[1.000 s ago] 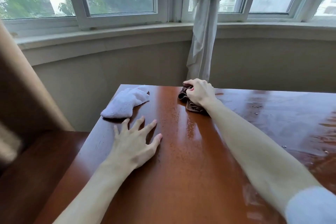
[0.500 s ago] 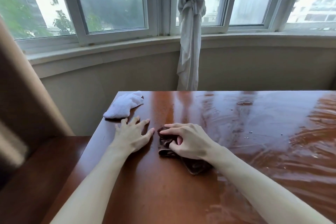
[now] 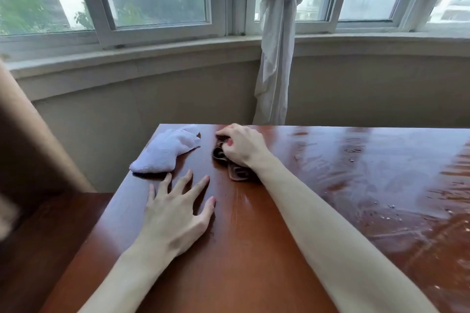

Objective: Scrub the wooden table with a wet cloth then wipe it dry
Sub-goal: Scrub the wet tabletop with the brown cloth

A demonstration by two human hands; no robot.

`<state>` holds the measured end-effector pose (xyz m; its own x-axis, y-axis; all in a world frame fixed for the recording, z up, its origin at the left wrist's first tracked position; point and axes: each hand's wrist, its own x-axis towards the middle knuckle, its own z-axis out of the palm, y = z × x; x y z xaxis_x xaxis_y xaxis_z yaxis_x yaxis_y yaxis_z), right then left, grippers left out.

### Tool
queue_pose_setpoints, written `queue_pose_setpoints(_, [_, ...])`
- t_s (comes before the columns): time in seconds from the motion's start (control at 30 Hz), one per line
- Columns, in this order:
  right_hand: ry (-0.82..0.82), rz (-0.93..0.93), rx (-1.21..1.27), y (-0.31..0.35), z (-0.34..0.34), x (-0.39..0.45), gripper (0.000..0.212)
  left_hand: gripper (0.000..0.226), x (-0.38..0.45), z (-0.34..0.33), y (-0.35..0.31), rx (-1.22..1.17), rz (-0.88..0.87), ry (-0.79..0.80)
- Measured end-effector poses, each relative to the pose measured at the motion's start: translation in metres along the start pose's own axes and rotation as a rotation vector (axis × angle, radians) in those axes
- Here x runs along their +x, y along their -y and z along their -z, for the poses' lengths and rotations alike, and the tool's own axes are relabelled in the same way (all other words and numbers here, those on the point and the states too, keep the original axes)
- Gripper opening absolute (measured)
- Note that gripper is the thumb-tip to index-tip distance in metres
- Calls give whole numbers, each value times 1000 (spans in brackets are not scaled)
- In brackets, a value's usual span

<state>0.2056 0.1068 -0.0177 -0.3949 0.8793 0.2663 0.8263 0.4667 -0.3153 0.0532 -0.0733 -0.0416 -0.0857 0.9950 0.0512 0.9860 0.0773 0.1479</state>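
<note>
Head view shows the table (image 3: 254, 262) filling the lower frame, wet and streaked on its right part. At the table's far left corner lies a white cloth (image 3: 166, 152), probably dry. Just right of it, the right hand (image 3: 241, 146) presses down on a crumpled brown cloth (image 3: 236, 173), fingers curled over it. Nearer, the left hand (image 3: 175, 216) rests flat, fingers spread, holding nothing. A leftward stroke could soak the white cloth or knock it off.
</note>
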Motion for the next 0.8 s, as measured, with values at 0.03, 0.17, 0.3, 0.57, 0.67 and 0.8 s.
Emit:
queue_pose_setpoints(0.03, [24, 46, 23, 10, -8, 14, 50, 72, -1, -1, 0, -1, -3, -18])
queue_pose_setpoints(0.17, [66, 85, 43, -3, -9, 53, 50, 77, -1, -1, 1, -20, 9, -39])
queue_pose_setpoints(0.3, [-72, -176, 0, -71, 15, 54, 42, 80, -2, 2, 0, 1, 18, -11])
queue_pose_setpoints(0.57, [-41, -156, 86, -51, 45, -82, 40, 63, 9, 17, -2, -12, 21, 103])
queue_pose_setpoints(0.67, [22, -116, 133, -20, 60, -147, 45, 56, 13, 28, -11, -139, 48, 62])
queue_pose_setpoints(0.8, [13, -1, 158, 4, 60, -208, 51, 60, -1, 22, -36, -223, -32, -65])
